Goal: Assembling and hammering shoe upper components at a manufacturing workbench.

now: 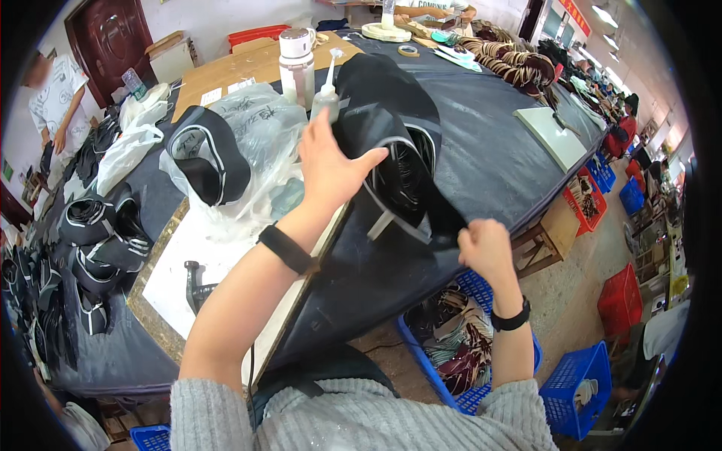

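Note:
A bundle of nested black strip-like pieces with light grey edging (398,169) stands curved on the dark-covered table in front of me. My left hand (331,167) lies against its left side, thumb stretched over the near edge and fingers apart from the thumb. My right hand (487,252) is closed in a pinch on the end of a black strip (444,214), which stretches from the bundle toward the right. Behind my left fingers stands a small squeeze bottle with a long nozzle (326,101). A larger black curved mass (395,83) sits just beyond the bundle.
A white flask (297,71), a clear plastic bag (259,124) and another black ring-shaped bundle (207,154) are at left. A white board (169,282) carries a black tool (197,286). Blue basket (534,353) sits below right. A co-worker (56,98) stands far left.

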Action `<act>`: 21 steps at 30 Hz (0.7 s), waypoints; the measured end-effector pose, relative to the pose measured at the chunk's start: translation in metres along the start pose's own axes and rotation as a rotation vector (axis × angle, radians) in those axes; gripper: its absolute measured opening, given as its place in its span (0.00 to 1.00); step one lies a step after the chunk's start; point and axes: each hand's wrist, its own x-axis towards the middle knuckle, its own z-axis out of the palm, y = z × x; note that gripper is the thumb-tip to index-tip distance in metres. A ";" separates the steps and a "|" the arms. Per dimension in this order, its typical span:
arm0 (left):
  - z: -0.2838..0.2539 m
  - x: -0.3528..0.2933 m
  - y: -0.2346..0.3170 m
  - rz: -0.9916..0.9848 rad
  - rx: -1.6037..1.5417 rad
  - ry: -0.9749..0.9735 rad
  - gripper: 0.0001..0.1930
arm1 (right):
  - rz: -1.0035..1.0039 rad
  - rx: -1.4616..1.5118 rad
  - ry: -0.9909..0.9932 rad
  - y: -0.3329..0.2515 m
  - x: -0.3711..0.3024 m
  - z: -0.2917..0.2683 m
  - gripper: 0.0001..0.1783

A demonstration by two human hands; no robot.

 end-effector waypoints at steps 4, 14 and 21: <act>0.016 -0.011 -0.015 -0.834 -0.699 -0.451 0.47 | 0.154 0.248 -0.195 0.003 -0.008 -0.004 0.21; 0.026 0.014 -0.001 -0.201 -0.624 -0.303 0.05 | 0.090 0.892 -0.896 -0.008 -0.046 -0.030 0.18; 0.073 0.040 -0.027 -0.339 -0.869 -0.464 0.06 | 0.543 1.313 0.071 -0.002 0.071 0.025 0.34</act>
